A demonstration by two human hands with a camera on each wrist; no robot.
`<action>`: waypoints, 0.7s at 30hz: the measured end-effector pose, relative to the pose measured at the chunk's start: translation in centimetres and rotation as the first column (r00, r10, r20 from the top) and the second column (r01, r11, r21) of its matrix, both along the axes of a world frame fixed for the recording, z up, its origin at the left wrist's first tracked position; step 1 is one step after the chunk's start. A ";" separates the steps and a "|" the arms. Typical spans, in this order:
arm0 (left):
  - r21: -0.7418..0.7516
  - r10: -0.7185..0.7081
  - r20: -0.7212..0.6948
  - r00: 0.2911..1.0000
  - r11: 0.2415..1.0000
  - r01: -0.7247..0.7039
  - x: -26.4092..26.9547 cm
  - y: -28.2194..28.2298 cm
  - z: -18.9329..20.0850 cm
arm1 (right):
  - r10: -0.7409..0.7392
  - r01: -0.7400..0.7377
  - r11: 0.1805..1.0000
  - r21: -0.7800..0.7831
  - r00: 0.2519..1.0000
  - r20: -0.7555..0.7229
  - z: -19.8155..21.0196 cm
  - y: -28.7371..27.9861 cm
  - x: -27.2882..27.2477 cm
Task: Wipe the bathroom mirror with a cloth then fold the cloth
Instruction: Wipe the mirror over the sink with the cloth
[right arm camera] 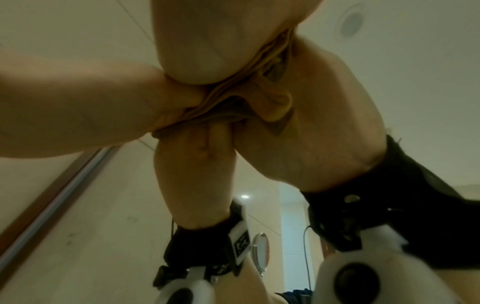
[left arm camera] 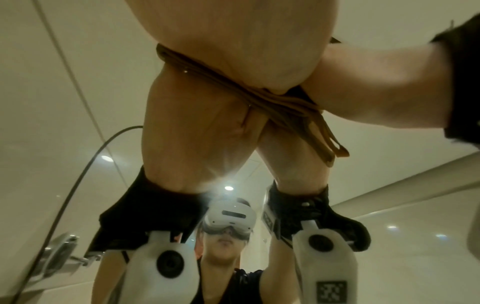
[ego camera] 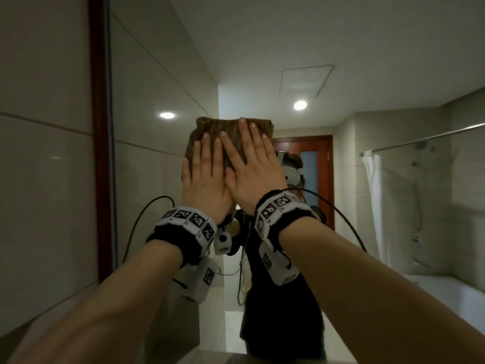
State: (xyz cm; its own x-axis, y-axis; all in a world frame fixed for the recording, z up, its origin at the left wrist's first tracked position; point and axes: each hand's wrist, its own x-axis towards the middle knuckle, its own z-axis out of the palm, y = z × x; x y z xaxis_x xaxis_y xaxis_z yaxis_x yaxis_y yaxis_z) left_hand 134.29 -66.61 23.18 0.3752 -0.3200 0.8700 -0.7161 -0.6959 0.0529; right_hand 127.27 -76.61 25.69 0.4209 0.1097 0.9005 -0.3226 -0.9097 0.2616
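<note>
Press cloth (ego camera: 210, 128) flat to mirror (ego camera: 341, 61) with left hand (ego camera: 203, 177) and right hand (ego camera: 253, 166), fingers straight. Overlap strokes. Keep pressure even.

Both arms raised; left hand (ego camera: 204, 177) and right hand (ego camera: 253, 166) flat, fingers (ego camera: 242, 132) straight.

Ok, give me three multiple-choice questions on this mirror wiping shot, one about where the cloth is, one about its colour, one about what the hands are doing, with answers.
1. Where is the cloth?
A. flat against the mirror
B. draped over the shower rail
C. on the floor

2. What colour is the cloth?
A. white
B. brown
C. blue

3. How are the left hand and right hand?
A. both hanging idle
B. one holding a bottle
C. both flat, fingers straight, pressing the cloth

Answers: 1 A, its reflection meets it at the glass. 2 B, the head view shows brown ribbed fabric. 3 C, both palms lie spread over it.
</note>
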 end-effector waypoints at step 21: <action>0.073 -0.096 0.162 0.982 0.994 0.085 -11.1 -14.3 -3.7 | -0.060 0.047 0.988 0.147 0.995 0.082 -5.4 -14.4 -11.4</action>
